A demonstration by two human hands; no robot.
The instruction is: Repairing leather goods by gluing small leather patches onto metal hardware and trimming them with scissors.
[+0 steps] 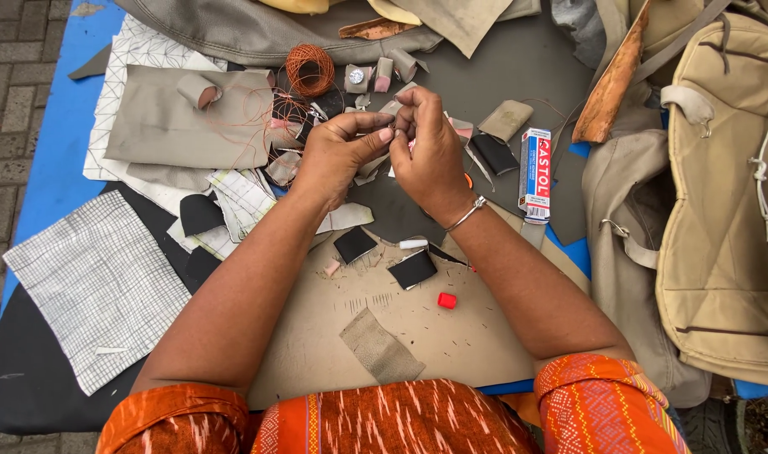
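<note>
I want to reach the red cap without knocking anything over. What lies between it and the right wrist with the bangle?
In the head view, a black leather scrap and a small white stick lie between the red cap and the right hand.

Both bare forearms reach away from the body and converge toward the far middle of the scene, elbows spread wide and near. The left hand and right hand meet with their fingertips pinched together, knuckles up and fingers curled inward. The right wrist bends slightly and wears a thin metal bangle.
</note>
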